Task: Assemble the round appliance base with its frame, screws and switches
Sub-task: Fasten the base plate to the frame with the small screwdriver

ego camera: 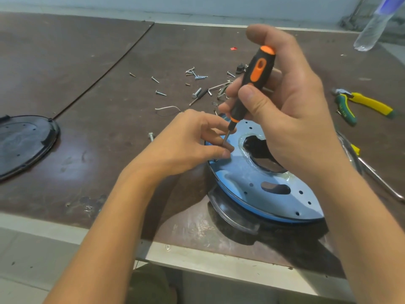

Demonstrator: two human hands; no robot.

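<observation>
The round appliance base [258, 183], shiny and bluish with holes and two cut-outs, lies on the brown table. My right hand [285, 102] grips a black and orange screwdriver [254, 82] upright, its shaft pointing down at the base's left edge. My left hand [192, 143] pinches the lower shaft and tip there; any screw under the fingers is hidden. Loose screws [197, 74] lie scattered behind the hands. A small black switch-like part [240, 68] sits behind the screwdriver handle.
A black oval cover [24, 143] lies at the far left. Yellow and green pliers [363, 105] lie at the right, metal rods [377, 174] beside the base. A clear plastic bottle [372, 27] stands at the back right. A bolt [151, 136] and bent wire [167, 108] lie nearby.
</observation>
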